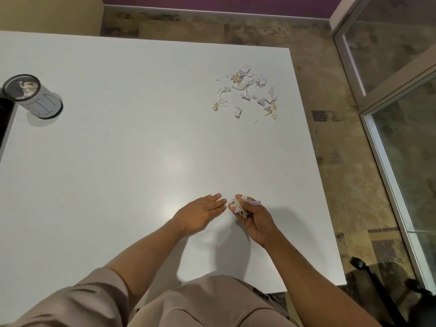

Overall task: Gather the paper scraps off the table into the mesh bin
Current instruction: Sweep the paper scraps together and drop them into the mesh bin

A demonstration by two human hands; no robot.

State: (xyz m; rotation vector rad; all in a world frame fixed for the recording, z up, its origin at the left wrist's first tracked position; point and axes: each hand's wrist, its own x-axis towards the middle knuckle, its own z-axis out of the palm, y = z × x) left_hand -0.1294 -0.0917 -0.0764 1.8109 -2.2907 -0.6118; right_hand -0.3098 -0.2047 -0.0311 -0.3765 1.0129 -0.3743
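A scatter of torn paper scraps (247,90), white, beige and pale purple, lies on the white table (141,138) at the far right. My right hand (256,217) is cupped over the near part of the table and holds a small bunch of scraps (240,205). My left hand (200,212) lies flat and open just left of it, fingertips almost touching the right hand's fingers. The round mesh bin (33,96) stands at the table's far left edge, with some scraps visible inside it.
The table's right edge (316,161) drops to a mottled stone floor. A glass door with a metal frame (389,114) runs along the right. A black chair base (377,279) sits at the lower right. A dark object (4,121) lies beside the bin.
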